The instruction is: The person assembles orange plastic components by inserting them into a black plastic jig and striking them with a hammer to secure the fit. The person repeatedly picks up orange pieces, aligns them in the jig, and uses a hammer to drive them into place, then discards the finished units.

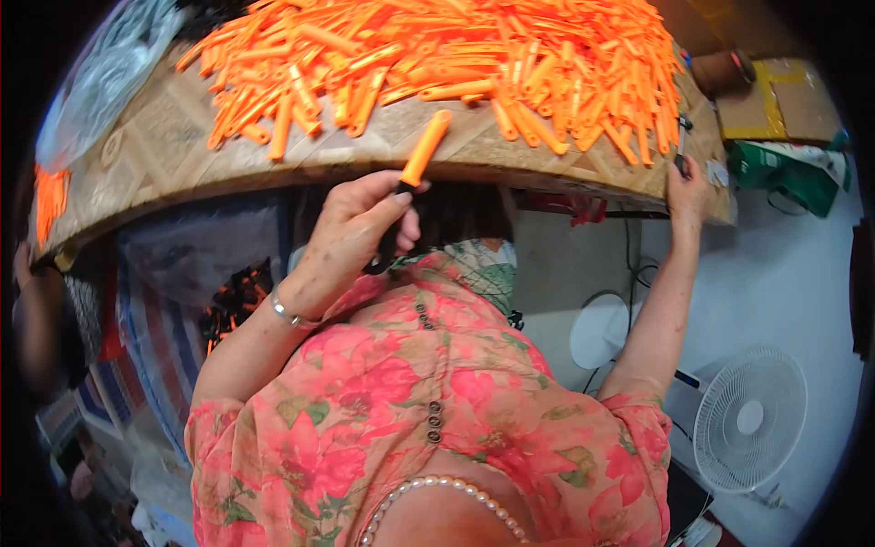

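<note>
My left hand (360, 214) is raised in front of the table's near edge, its fingers closed round a slim handle-like piece. The piece's upper part is an orange sleeve (427, 150); its black lower end (386, 251) shows below my fingers. At the table's right end my right hand (688, 190) is closed on a small dark tool (681, 155) with a thin, light upper part; its exact kind is too small to tell. A large heap of orange plastic pieces (437, 55) covers the far part of the table, several lying loose toward the near edge.
The curved wooden tabletop (164, 173) bears clear plastic (114, 77) at left. Below it, a lined bag (196, 242) holds black and orange pieces (241, 301). To the right are a cardboard box (802, 100), a green box (784, 175), dark cables and a white fan (750, 417).
</note>
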Demonstrator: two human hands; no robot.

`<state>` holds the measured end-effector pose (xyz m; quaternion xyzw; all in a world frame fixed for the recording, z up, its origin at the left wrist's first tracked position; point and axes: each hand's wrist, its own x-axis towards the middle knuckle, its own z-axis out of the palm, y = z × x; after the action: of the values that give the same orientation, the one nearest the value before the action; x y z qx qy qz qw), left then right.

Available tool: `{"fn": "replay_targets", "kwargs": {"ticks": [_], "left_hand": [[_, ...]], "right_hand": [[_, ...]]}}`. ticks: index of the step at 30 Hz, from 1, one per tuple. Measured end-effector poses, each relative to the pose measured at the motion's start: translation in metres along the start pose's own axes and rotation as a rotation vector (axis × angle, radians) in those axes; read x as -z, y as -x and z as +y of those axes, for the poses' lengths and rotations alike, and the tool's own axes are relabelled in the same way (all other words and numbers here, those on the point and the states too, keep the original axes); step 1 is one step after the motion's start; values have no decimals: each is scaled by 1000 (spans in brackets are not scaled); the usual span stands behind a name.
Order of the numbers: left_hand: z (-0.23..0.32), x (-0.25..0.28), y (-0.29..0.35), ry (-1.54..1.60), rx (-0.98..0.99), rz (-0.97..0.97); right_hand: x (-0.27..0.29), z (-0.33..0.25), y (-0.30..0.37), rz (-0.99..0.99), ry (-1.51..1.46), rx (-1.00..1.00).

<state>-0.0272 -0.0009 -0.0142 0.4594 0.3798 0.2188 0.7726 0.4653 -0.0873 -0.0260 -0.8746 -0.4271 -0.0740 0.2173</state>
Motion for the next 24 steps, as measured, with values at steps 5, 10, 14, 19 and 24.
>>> {"fn": "replay_targets", "kwargs": {"ticks": [5, 10, 14, 19, 24], "left_hand": [[1, -5, -4, 26, -26, -13], [1, -7, -4, 117, 10, 72], [11, -11, -7, 222, 105, 134], [14, -17, -7, 299, 148, 178], [16, -17, -6, 309, 164, 191]], "right_hand": [[13, 33, -9, 48, -74, -20], [28, -103, 75, 10, -675, 51], [35, -187, 142, -379, -642, 421], [23, -215, 155, -576, -620, 686], [25, -221, 150, -471, -606, 757]]}}
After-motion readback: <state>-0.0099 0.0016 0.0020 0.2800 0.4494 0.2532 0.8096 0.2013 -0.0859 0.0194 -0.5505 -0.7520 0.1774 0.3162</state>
